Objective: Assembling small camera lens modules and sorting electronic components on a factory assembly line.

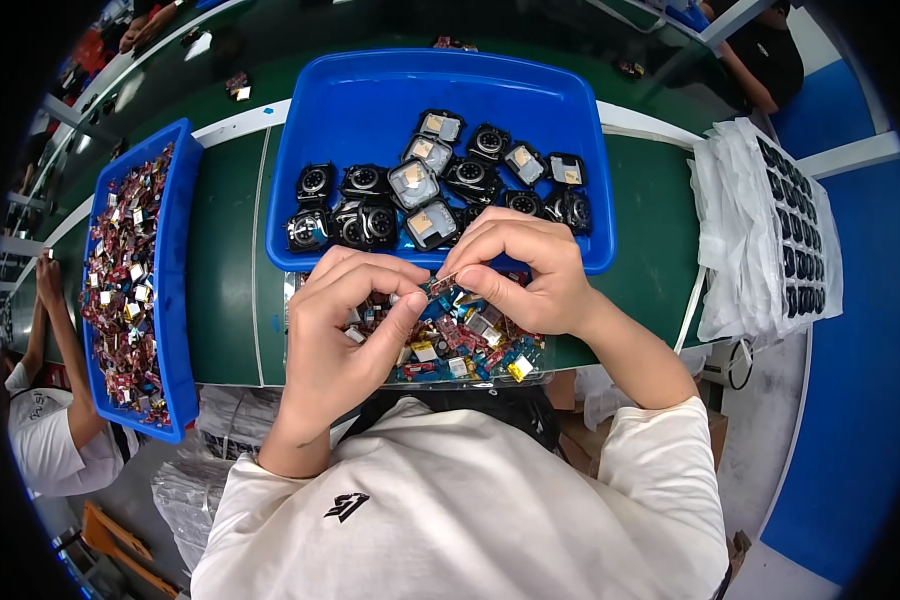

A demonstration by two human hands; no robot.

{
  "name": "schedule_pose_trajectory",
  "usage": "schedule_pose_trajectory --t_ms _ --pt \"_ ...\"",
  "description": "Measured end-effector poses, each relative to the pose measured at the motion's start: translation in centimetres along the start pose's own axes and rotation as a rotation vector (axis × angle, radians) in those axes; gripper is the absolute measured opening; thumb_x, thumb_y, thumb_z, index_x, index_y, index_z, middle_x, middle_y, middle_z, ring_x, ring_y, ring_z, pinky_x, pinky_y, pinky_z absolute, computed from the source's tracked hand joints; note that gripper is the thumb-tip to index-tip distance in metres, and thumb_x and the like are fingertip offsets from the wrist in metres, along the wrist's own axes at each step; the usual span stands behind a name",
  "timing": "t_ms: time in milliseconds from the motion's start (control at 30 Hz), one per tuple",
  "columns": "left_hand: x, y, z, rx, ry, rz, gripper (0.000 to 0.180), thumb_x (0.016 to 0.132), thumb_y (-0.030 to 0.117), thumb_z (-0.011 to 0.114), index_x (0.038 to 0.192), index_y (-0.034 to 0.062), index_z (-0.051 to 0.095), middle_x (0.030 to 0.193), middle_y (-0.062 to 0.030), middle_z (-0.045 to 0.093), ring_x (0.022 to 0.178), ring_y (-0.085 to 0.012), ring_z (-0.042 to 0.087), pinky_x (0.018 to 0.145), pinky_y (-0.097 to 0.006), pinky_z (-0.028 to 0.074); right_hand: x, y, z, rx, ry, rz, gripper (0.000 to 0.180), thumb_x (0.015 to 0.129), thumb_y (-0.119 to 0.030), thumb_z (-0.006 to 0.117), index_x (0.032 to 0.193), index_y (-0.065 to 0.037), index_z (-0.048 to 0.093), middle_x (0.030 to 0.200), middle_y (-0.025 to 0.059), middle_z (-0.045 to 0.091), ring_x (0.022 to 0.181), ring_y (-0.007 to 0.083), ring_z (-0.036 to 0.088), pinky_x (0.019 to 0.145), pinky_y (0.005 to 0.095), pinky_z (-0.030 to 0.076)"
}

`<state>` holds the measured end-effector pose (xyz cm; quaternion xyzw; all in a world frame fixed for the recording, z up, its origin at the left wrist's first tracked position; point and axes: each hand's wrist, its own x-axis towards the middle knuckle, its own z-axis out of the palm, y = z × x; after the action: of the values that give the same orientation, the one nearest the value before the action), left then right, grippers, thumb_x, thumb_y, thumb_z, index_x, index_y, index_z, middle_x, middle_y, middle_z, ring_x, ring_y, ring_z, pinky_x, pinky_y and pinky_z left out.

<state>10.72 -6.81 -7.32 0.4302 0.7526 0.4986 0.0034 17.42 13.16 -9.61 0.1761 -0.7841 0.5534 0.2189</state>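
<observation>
A small circuit board pinched at the near edge of the blue tray

The board was between the person's two hands, just in front of the blue tray's near rim and above a loose pile of parts. The right hand had thumb and forefinger closed on its right end; the left hand pinched its left end, though how firmly could not be told. Inside the blue tray, toward its near side, lay black watch cases, some with pale inner faces upward. Left of the tray stood a blue bin crowded with similar reddish pieces; right of it was a stack of white packing sheets.

The board looked very light and fairly stiff, too small for more than fingertips. It was probably fragile: bending or twisting between two pinches could have cracked it or strained a joint. Its smooth surface might have slipped under a careless grip. The safest hold seemed to be by the narrow edges at both ends, pressed lightly, with the fingertips kept off the components on its face.
</observation>
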Motion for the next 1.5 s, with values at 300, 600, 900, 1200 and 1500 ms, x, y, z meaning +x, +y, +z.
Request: schedule_pose_trajectory --t_ms 300,600,900,1200,1500 --pt "0.4 -0.5 0.3 -0.200 -0.086 -0.113 0.015 0.071 0.001 0.075 0.081 0.0019 0.063 0.081 -0.0068 0.065 0.076 -0.0120 0.059 0.065 -0.024 0.046 0.4 -1.0 -1.2 0.054 -0.205 0.222 0.017 0.083 -0.006 0.065 0.099 -0.003 0.069 0.085 0.0074 0.067 0.071 0.0130 0.063 0.063 0.0258 0.049" --pt "-0.3 0.3 0.9 -0.481 -0.032 -0.386 0.013 0.078 -0.008 0.066 0.088 -0.0021 0.058 0.081 -0.0078 0.064 0.079 -0.0105 0.061 0.073 -0.023 0.047 0.3 -0.5 -0.3 0.081 -0.051 0.232 0.022 0.075 0.006 0.070 0.096 0.002 0.069 0.092 0.0117 0.066 0.083 0.0168 0.065 0.071 0.0252 0.054" --pt "-0.2 -0.3 1.0 -0.104 -0.013 -0.156 0.009 0.074 -0.002 0.072 0.083 -0.0011 0.069 0.077 -0.0050 0.063 0.071 -0.0108 0.057 0.064 -0.023 0.043 0.1 0.1 -0.5 -0.030 -0.044 0.033 0.013 0.071 -0.004 0.078 0.081 -0.001 0.071 0.075 0.0081 0.067 0.068 0.0153 0.062 0.059 0.0257 0.048" --pt "0.1 0.1 1.3 -0.163 -0.013 -0.058 0.007 0.074 0.003 0.074 0.080 0.0031 0.070 0.075 -0.0058 0.066 0.068 -0.0168 0.058 0.063 -0.028 0.043 -0.2 0.1 -1.1 0.350 -0.197 0.158 0.014 0.072 -0.008 0.080 0.068 -0.003 0.067 0.073 0.0046 0.067 0.061 0.0075 0.058 0.055 0.0205 0.043" --pt "-0.5 -0.6 1.7 -0.304 0.011 -0.189 0.005 0.078 0.003 0.069 0.078 0.0011 0.065 0.072 -0.0056 0.062 0.067 -0.0158 0.055 0.063 -0.027 0.040 0.0 -0.6 -0.9 0.421 -0.102 0.266 0.015 0.079 -0.011 0.076 0.083 0.000 0.068 0.075 0.0026 0.064 0.064 0.0069 0.057 0.059 0.0210 0.047"
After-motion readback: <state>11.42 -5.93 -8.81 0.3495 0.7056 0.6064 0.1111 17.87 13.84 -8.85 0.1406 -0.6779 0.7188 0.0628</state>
